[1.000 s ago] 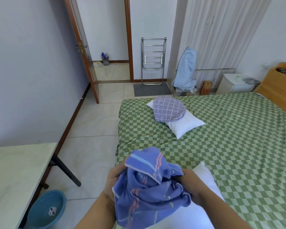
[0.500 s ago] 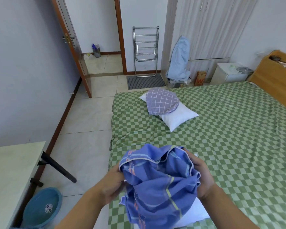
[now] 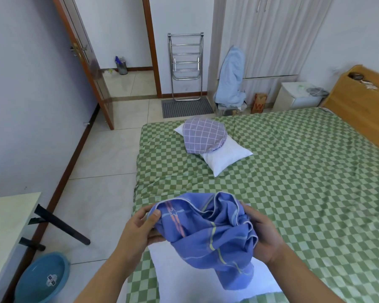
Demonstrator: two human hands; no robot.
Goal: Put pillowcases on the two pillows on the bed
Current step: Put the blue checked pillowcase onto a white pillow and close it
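Both hands are holding a bunched blue pillowcase (image 3: 208, 232) above a bare white pillow (image 3: 197, 278) at the near edge of the bed (image 3: 304, 171): the left hand (image 3: 140, 228) is pinching its hem and the right hand (image 3: 263, 235) is gripping its side. Farther off, a checked pillowcase (image 3: 202, 136) is lying on the second pillow (image 3: 225, 157). A basin (image 3: 42, 277) is sitting on the tiled floor (image 3: 101, 171) beside a table (image 3: 7, 217).

Matt woven cloth pillowcase (image 3: 208, 235); glossy floor tiles (image 3: 101, 193); wooden headboard (image 3: 359, 106).
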